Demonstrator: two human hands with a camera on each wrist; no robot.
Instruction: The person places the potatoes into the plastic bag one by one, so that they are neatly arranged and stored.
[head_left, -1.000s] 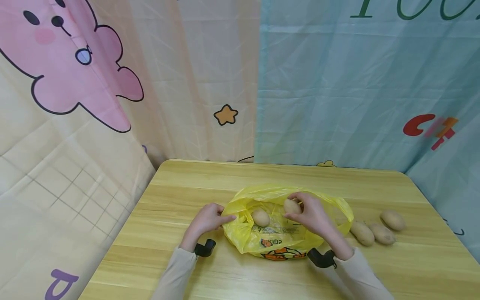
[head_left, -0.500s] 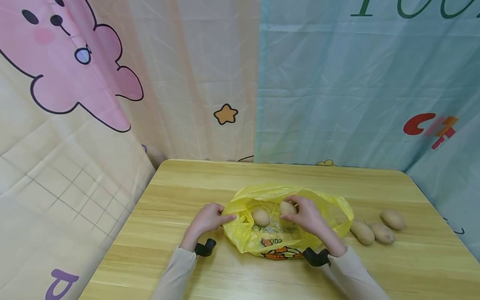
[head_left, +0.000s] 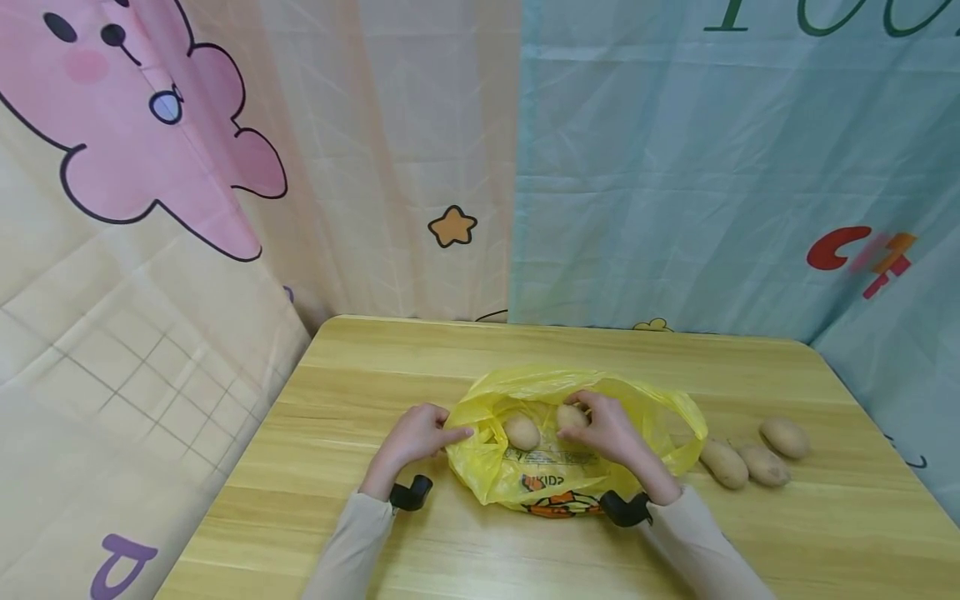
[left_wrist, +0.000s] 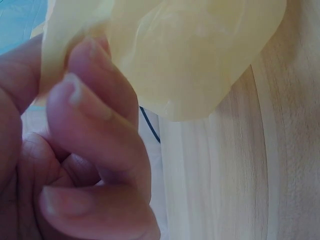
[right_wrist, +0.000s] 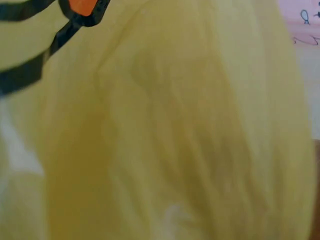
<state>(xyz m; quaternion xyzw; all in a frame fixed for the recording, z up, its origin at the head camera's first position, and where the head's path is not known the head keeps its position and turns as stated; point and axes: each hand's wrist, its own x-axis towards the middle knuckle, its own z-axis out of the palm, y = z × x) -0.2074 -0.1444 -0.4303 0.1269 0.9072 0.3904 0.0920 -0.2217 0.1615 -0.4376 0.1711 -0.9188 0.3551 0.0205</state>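
A yellow plastic bag [head_left: 480,479] lies with its mouth spread on the wooden table. My left hand [head_left: 415,435] pinches the bag's left rim between thumb and fingers; the left wrist view shows the bag film [left_wrist: 190,65] caught there with the other fingers curled. Inside the bag, my right hand [head_left: 609,429] grips a potato [head_left: 570,419], partly covered by the fingers. Another potato [head_left: 522,432] lies in the bag just to the left of it. In the right wrist view the bag's side [right_wrist: 165,125] fills nearly everything and hides the hand.
Right of the bag, a potato [head_left: 723,463] lies close to its edge, with a second potato [head_left: 765,465] beside it and a third potato [head_left: 785,438] slightly behind. The wooden table [head_left: 300,500] ends at a printed curtain [head_left: 390,167] at the back and left.
My right hand has moved a little left and slightly lower into the bag with the potato, bringing it closer to the other one. The left hand stays on the rim.
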